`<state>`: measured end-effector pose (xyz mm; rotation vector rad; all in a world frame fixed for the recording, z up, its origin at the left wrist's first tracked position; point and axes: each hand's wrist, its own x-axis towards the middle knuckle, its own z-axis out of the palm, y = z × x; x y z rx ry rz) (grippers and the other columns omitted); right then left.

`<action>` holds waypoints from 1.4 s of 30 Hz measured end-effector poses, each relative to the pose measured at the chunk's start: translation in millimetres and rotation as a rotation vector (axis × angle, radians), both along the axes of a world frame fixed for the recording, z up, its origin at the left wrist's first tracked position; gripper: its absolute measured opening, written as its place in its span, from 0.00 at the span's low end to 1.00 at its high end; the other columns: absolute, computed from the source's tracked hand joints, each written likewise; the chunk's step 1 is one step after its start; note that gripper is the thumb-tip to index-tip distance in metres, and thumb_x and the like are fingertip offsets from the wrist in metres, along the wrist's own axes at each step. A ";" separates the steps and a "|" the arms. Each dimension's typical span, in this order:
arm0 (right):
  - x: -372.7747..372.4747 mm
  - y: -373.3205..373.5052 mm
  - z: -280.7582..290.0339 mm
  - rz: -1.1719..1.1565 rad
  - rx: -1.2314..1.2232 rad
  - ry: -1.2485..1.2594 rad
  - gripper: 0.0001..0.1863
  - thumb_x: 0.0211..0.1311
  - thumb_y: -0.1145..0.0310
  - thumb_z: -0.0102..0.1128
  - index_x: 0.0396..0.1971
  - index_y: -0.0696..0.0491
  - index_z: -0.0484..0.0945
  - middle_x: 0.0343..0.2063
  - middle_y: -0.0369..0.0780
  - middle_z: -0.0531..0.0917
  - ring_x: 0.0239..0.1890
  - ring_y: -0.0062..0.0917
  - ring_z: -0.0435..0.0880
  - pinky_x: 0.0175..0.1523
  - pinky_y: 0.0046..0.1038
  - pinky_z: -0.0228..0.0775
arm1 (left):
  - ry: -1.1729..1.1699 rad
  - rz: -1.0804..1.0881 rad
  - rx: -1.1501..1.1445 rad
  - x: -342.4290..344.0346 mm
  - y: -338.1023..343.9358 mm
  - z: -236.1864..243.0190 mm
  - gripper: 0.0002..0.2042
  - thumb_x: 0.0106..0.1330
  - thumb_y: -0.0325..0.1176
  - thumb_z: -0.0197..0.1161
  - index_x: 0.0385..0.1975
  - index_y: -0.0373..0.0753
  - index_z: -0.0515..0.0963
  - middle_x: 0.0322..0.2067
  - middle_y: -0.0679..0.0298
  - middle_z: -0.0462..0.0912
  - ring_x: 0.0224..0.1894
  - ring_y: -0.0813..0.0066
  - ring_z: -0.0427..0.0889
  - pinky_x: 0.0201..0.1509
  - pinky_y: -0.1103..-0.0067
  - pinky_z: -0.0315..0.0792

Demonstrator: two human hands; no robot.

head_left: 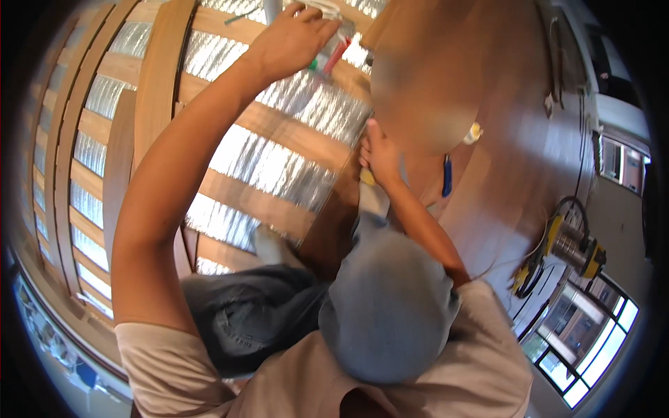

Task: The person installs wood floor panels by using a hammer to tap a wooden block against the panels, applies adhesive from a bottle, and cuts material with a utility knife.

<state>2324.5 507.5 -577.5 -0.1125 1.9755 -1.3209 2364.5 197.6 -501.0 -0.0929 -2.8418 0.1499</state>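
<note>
At the top, my left hand (296, 42) reaches out with its fingers curled. Right beside it is a clear, blurred thing with red and green parts (336, 57); what the fingers hold is hidden. My right hand (380, 152) is closed, thumb stretched forward, at the edge of the brown floor boards (498, 150). It is beside my light-coloured foot (373, 198), which has a yellow patch by the fingers; I cannot make out what is in this hand. Silver foil (268, 164) shows between wooden battens (254, 198) under and around my left arm.
On the boards to the right lie a blue-handled tool (447, 175) and a small white and yellow container (473, 133). A yellow and black vacuum cleaner (568, 247) stands farther right, its cord on the floor. Long loose planks (159, 76) lie across the battens at left.
</note>
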 end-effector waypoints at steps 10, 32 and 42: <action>-35.1 2.9 -43.0 -0.200 -0.003 0.981 0.21 0.74 0.56 0.53 0.21 0.54 0.71 0.16 0.37 0.75 0.18 0.27 0.75 0.24 0.34 0.68 | 0.149 -0.110 0.079 -21.9 10.3 7.5 0.17 0.65 0.31 0.52 0.51 0.32 0.77 0.44 0.58 0.84 0.50 0.62 0.78 0.61 0.65 0.66; -46.8 -54.1 114.3 -0.260 -0.545 0.236 0.30 0.77 0.42 0.45 0.24 0.54 0.71 0.11 0.35 0.65 0.14 0.22 0.70 0.19 0.27 0.63 | 0.036 -0.011 0.006 3.1 1.1 -0.5 0.29 0.59 0.18 0.56 0.65 0.32 0.69 0.56 0.55 0.81 0.62 0.59 0.74 0.71 0.65 0.61; -58.5 -24.3 52.4 -0.094 -0.267 0.052 0.25 0.76 0.43 0.48 0.32 0.52 0.68 0.16 0.33 0.66 0.11 0.20 0.65 0.16 0.26 0.60 | 0.023 -0.011 -0.026 -6.3 -3.4 0.5 0.28 0.60 0.21 0.55 0.65 0.33 0.70 0.54 0.56 0.82 0.60 0.59 0.75 0.69 0.65 0.61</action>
